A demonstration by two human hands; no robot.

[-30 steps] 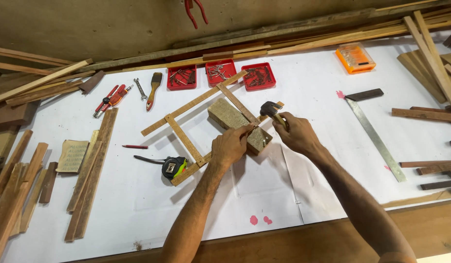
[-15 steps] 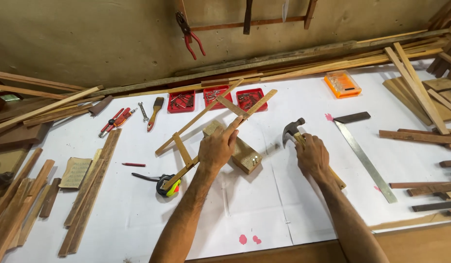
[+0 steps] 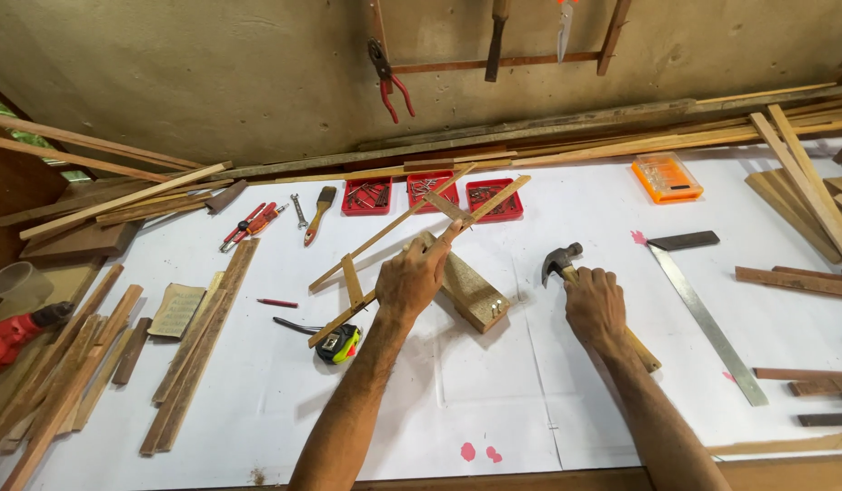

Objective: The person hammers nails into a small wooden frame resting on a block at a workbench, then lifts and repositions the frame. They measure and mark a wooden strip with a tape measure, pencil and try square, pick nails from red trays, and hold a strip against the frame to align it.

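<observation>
My left hand point(image 3: 412, 277) grips the near rail of a small frame of thin wooden strips point(image 3: 394, 232) and holds it tilted up off the white bench top. Just right of that hand a wooden block point(image 3: 471, 291) lies flat, with two nails near its end. My right hand point(image 3: 596, 305) is closed round the wooden handle of a claw hammer point(image 3: 561, 261), whose metal head sits low over the bench, to the right of the block and apart from it.
Three red trays of nails point(image 3: 430, 193) stand behind the frame. A tape measure point(image 3: 339, 344), red pencil point(image 3: 277, 303), pliers point(image 3: 250, 225) and brush point(image 3: 317, 214) lie left. A steel square point(image 3: 703, 309) and orange box point(image 3: 666, 177) lie right. Wood strips line both sides.
My left hand has lifted the frame off the block and tilted it up. My right hand with the hammer has moved right, away from the block.
</observation>
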